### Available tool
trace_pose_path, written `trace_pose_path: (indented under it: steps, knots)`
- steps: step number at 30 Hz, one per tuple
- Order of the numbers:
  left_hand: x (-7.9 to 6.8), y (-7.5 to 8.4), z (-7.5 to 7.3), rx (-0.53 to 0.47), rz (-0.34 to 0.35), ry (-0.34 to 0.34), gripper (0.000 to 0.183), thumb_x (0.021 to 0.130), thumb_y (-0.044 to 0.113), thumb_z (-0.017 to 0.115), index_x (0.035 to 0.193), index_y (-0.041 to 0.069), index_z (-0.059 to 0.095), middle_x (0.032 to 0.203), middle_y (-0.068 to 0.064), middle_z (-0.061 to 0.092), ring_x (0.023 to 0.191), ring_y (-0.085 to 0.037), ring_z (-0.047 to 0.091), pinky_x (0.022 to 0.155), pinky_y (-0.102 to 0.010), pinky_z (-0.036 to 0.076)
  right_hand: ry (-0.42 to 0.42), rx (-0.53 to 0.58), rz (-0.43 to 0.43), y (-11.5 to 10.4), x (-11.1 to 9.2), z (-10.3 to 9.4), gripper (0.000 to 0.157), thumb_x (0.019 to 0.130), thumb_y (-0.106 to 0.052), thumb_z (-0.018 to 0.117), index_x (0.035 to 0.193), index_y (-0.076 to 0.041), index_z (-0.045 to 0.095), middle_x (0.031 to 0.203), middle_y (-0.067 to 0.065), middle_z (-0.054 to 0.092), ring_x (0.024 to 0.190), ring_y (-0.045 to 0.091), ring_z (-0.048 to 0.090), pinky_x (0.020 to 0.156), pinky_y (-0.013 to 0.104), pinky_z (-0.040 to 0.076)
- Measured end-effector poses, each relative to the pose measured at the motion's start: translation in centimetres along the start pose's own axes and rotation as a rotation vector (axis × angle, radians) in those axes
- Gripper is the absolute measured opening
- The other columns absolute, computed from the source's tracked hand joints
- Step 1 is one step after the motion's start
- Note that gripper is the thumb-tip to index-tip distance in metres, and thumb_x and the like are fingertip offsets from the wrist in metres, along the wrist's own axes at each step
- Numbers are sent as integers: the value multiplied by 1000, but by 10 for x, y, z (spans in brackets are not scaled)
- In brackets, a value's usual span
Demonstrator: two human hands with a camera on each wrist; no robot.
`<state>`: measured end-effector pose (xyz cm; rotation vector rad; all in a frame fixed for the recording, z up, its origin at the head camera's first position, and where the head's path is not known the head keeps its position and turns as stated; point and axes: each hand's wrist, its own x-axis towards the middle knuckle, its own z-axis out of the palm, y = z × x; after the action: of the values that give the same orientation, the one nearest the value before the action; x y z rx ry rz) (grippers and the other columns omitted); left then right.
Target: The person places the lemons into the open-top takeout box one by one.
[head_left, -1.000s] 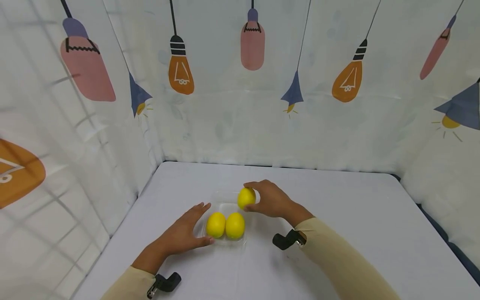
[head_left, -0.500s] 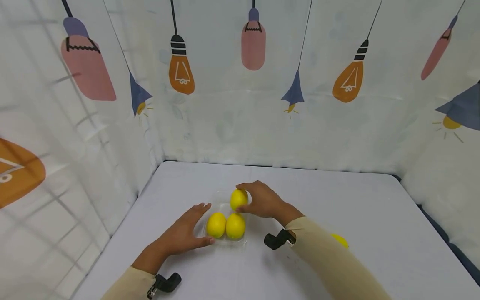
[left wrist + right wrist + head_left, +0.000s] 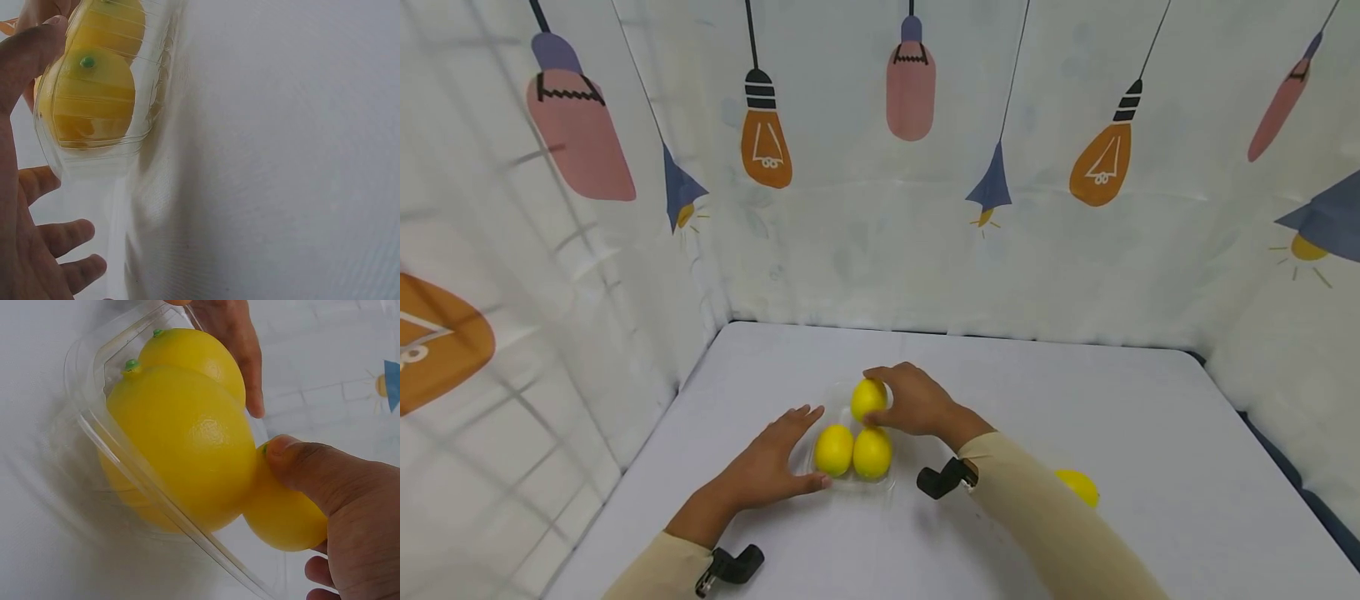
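Observation:
A clear plastic container (image 3: 165,503) stands on the table with two yellow lemons, a left one (image 3: 833,451) and a right one (image 3: 872,455), side by side in its near part. Green stem nubs show on them in the wrist views. My right hand (image 3: 917,401) pinches a third lemon (image 3: 868,397) between thumb and fingers over the container's far part, close behind the other two. My left hand (image 3: 767,468) is spread along the container's left side, its thumb at the near corner (image 3: 53,56) and its fingers stretched out.
Another lemon (image 3: 1078,486) lies on the white table (image 3: 1000,375) to the right, partly hidden by my right sleeve (image 3: 1045,517). Behind and to the left hangs a white cloth (image 3: 850,233) printed with lamps.
My right hand has carried its lemon leftward across the container's far part. The lemon on the table has come into view beyond my right sleeve. The left hand keeps its place.

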<state>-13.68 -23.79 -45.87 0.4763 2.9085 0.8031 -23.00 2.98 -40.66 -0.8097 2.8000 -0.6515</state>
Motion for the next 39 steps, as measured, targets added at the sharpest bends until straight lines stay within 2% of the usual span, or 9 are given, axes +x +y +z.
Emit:
trace_pose_path:
  steps: [6,12,18,29,39]
  knots:
    - [-1,2,-1,-8,0,3,104,80,71,74,163,26,31,166,-13,28,151,-42,23,115,-71,22,-18,-18,27,-6,5,4,72,86,-50,81,149,-26,56,140,1,60,127,22,54,108,46,46]
    - [0,1,0,9,-6,1,105,80,73,72,163,25,30,166,-13,28,151,-43,23,115,-71,22,-14,-40,11,-8,11,8,54,92,-43,77,141,-24,63,132,-3,66,124,20,56,108,43,47]
    - [0,0,2,4,2,6,105,80,71,74,163,25,31,166,-13,28,151,-41,23,117,-68,20,-23,-60,11,-8,11,9,38,94,-40,75,128,-24,74,127,-2,67,121,21,57,107,43,47]
    - [0,-1,2,-2,2,12,105,79,72,74,163,24,31,166,-12,28,151,-41,23,116,-69,20,-20,-75,-13,-8,10,12,33,97,-37,72,127,-24,75,124,-4,68,120,20,57,107,42,47]
    - [0,-1,2,-3,8,15,105,80,71,74,163,24,31,166,-13,28,152,-41,22,117,-68,19,-18,-42,-20,-3,-2,2,41,97,-36,72,135,-22,69,134,1,64,126,22,55,109,45,46]
